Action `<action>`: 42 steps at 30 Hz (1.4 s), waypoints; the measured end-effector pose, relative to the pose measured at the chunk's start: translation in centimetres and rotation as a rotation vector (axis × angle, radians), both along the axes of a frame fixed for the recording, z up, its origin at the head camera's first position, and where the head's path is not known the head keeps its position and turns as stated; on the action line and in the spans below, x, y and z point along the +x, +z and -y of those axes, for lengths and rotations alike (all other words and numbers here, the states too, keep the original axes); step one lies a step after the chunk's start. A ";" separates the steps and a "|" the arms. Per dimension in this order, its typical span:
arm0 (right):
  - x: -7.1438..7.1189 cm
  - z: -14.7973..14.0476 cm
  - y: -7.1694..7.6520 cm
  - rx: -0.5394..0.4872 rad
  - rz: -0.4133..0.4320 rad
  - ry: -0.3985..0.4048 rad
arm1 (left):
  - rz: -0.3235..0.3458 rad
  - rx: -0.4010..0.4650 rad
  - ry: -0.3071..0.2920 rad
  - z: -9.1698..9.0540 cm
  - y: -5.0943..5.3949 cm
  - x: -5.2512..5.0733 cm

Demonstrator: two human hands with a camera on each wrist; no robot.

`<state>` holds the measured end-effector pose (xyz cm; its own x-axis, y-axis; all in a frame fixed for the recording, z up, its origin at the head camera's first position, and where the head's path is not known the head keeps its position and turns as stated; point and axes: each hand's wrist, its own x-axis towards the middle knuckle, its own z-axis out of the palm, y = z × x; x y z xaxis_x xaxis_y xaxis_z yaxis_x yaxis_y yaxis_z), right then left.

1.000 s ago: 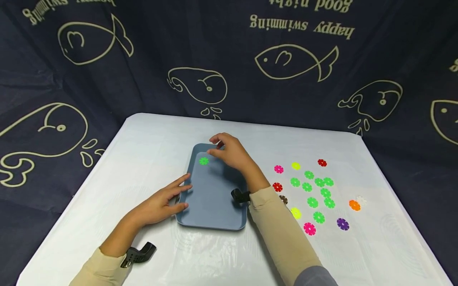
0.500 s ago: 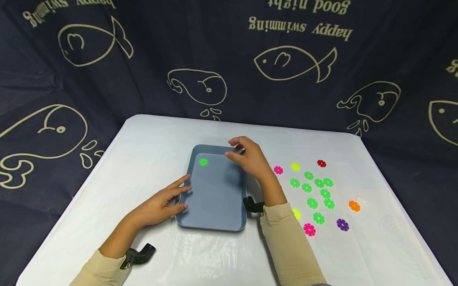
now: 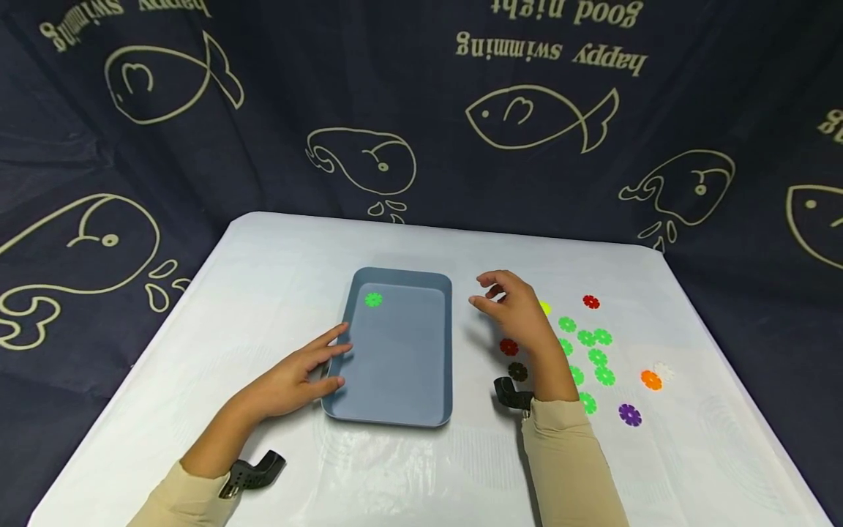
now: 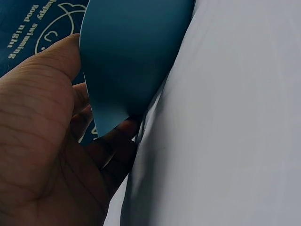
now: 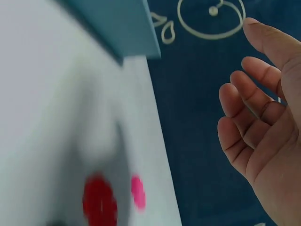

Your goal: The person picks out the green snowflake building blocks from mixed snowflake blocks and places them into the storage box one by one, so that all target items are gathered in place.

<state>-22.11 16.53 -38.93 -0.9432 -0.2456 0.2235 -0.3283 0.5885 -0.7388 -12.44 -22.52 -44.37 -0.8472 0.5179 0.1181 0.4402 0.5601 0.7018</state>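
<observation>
The blue-grey tray point(image 3: 398, 351) lies flat with one green notched disc point(image 3: 373, 299) in its far left part. Spread fingers of the left hand point(image 3: 290, 377) rest over the tray's left rim; the left wrist view shows that hand point(image 4: 51, 136) against the tray wall point(image 4: 131, 52). The right hand point(image 3: 516, 307) is above the table between tray and loose discs, its fingers loosely bent with nothing between them. In the right wrist view the hand point(image 5: 268, 108) is empty, near a blurred red disc point(image 5: 99, 200) and a pink disc point(image 5: 138, 192).
Right of the tray lie several green discs point(image 3: 604, 376), a red one point(image 3: 591, 301), a dark one point(image 3: 517, 372), an orange one point(image 3: 651, 380), a white one point(image 3: 664, 371) and a purple one point(image 3: 630, 415). The right forearm covers part of them. A dark printed cloth point(image 3: 421, 95) hangs behind the table.
My right hand has moved right, from above the tray to beside the discs, and now covers some of them. The left hand, tray and green disc in it stay put.
</observation>
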 end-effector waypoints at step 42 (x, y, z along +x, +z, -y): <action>2.5 -11.6 -4.1 0.204 0.259 -0.079 | 0.022 -0.007 0.007 -0.1 0.2 0.0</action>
